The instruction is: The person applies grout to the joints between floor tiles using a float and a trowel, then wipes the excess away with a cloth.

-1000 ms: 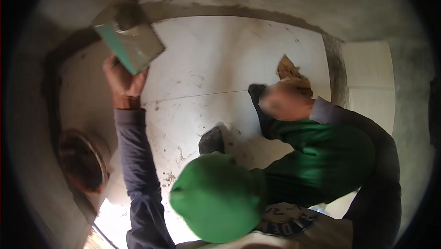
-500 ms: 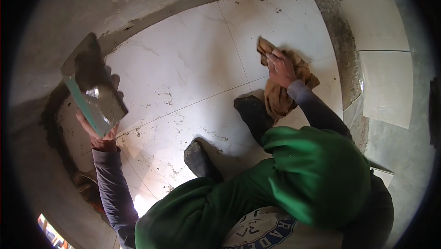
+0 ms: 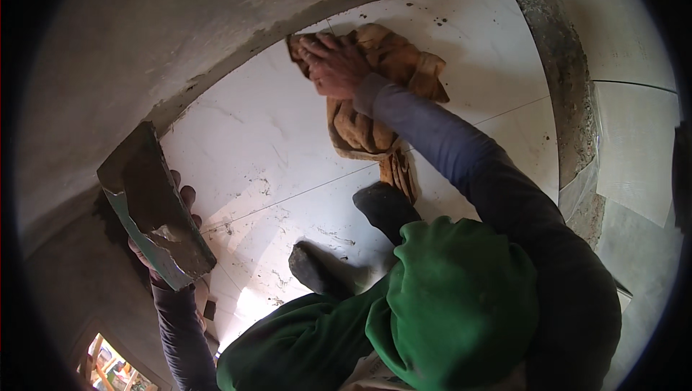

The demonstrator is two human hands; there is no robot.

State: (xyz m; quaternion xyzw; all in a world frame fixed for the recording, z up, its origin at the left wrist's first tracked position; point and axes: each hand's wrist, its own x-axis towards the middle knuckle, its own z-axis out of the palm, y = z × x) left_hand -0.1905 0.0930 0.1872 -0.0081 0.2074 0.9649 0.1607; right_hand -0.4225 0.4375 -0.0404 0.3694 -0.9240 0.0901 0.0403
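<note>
**Right hand on a brown cloth on white floor tiles, left hand holding a box-like piece**

A person looks down at a floor of glossy white tiles with faint grey veining, thin dark joints and scattered dark specks. The right hand lies palm down on a crumpled brown fabric cloth, near the far edge of the tiling. Its fingers are slightly apart over the cloth; whether they also pinch it, I cannot tell. The cloth lies on the tiles, its narrow tail reaching down beside a dark-covered right foot.

At the left, the left hand is clamped on a rectangular, box-like piece with grey-brown faces and a pale green side. The piece is tilted and partly hides the hand; fingertips show along its right edge.

The person's green trousers fill the lower middle. Below them peeps a pale shirt with a scrap of printing, too small and cut off to read.

A grey plastered wall curves along the far side. To the right runs a rough grey-brown strip, with large cream tiles beyond it.
</note>
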